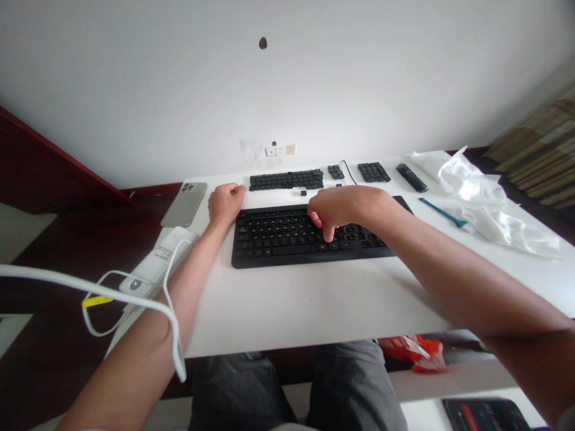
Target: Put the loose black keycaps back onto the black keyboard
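A black keyboard lies on the white desk, and several of its keys look in place. My right hand hangs over its upper middle, with curled fingers reaching down to the keys. Whether those fingers grip a keycap is hidden. My left hand rests loosely closed by the keyboard's top left corner, holding nothing visible. Just above the keyboard lie rows of black keycaps, two smaller keycap groups, and a single loose keycap.
A grey smartphone lies at the desk's left edge, near a white cabled device. A white cable crosses my left forearm. At the right are a black bar-shaped object, a blue tool and crumpled clear plastic.
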### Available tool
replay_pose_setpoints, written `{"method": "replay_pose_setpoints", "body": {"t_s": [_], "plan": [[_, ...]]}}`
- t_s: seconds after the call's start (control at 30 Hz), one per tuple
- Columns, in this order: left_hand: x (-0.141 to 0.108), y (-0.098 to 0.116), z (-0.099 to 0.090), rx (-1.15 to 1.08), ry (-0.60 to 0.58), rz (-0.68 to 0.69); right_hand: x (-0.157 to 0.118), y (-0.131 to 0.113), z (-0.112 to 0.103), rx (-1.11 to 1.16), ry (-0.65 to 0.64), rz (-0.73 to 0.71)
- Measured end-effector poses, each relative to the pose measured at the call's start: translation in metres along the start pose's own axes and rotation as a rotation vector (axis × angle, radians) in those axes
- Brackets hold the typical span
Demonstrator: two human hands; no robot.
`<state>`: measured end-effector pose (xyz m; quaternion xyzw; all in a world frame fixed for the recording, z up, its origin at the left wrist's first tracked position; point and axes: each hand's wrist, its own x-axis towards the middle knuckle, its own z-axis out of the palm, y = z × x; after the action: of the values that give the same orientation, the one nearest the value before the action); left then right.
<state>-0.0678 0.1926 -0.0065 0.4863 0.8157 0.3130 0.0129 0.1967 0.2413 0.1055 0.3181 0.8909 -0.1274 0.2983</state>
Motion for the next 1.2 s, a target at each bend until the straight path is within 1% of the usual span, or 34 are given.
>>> {"method": "replay_pose_setpoints", "body": {"t_s": [0.17, 0.3, 0.43, 0.5, 0.6, 0.73, 0.83, 0.97, 1.07, 1.2], "plan": [[0.000, 0.000, 0.000, -0.008, 0.000, -0.003, 0.008, 0.004, 0.000, 0.007, 0.038, 0.024], [-0.001, 0.000, -0.001, -0.022, 0.004, 0.014, 0.010, -0.002, -0.002, -0.023, 0.046, 0.049], [0.000, 0.000, -0.001, -0.026, 0.006, 0.009, 0.006, -0.007, -0.002, -0.072, 0.048, -0.014], [0.000, -0.001, -0.001, -0.024, 0.001, -0.003, 0.001, -0.003, 0.002, -0.075, 0.071, -0.052], [0.002, -0.001, 0.000, -0.015, -0.011, -0.019, -0.005, 0.009, 0.010, -0.017, 0.114, -0.086], [0.002, -0.002, 0.000, -0.003, -0.013, -0.020, -0.008, 0.025, 0.014, 0.029, 0.112, -0.138], [0.001, -0.001, -0.001, 0.008, -0.015, -0.012, -0.008, 0.026, 0.012, 0.013, 0.108, -0.140], [0.000, 0.002, -0.003, 0.012, -0.024, -0.011, -0.008, 0.024, 0.012, 0.029, 0.120, -0.185], [0.000, 0.002, -0.003, 0.014, -0.027, -0.016, -0.005, 0.028, 0.014, 0.038, 0.131, -0.217], [0.000, 0.002, -0.003, 0.012, -0.028, -0.014, 0.000, 0.031, 0.014, 0.060, 0.133, -0.223]]}}
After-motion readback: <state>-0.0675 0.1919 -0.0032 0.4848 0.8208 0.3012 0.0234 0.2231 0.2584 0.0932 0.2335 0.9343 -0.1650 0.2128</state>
